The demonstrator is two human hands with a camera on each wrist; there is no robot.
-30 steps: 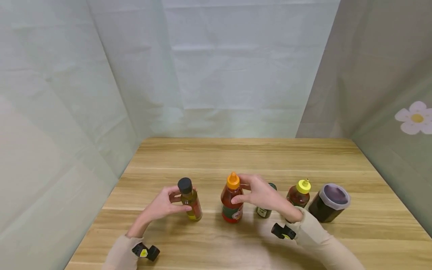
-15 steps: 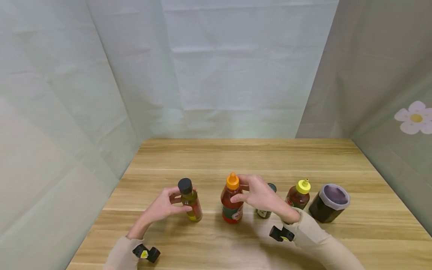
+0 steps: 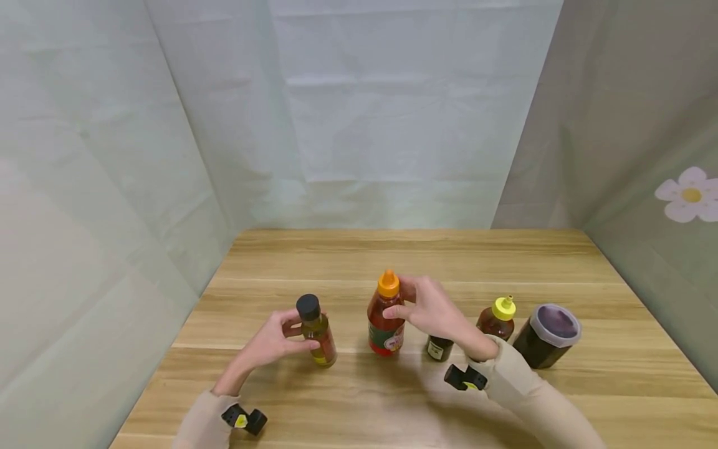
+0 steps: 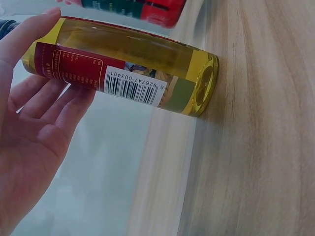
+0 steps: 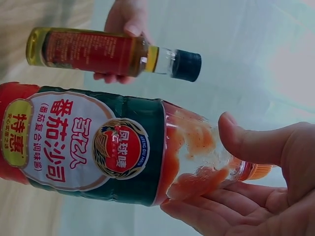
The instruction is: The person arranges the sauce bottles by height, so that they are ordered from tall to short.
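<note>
On the left in the head view, my left hand (image 3: 269, 340) grips a glass oil bottle (image 3: 322, 340) with a black cap, thumb on one side and fingers on the other. The oil bottle (image 4: 118, 59) stands upright, its base at the tabletop. My right hand (image 3: 432, 312) holds a ketchup bottle (image 3: 386, 330) by its narrowing upper part, below the orange nozzle cap. The right wrist view shows the ketchup bottle (image 5: 98, 142) with thumb and fingers on either side of its shoulder. A gap shows between its red base and the wood in the left wrist view.
Behind the right forearm stand a small dark bottle (image 3: 439, 348), partly hidden, and a sauce bottle with a yellow nozzle cap (image 3: 496, 324). Further right is a dark tub (image 3: 541, 343) with a pale rim. Pale cloth (image 3: 392, 125) walls the wooden table (image 3: 314, 255) at back and sides.
My right hand has raised the ketchup bottle slightly, so it sits higher in the head view. The small dark bottle's top is now hidden behind the hand. The left hand and oil bottle stay put.
</note>
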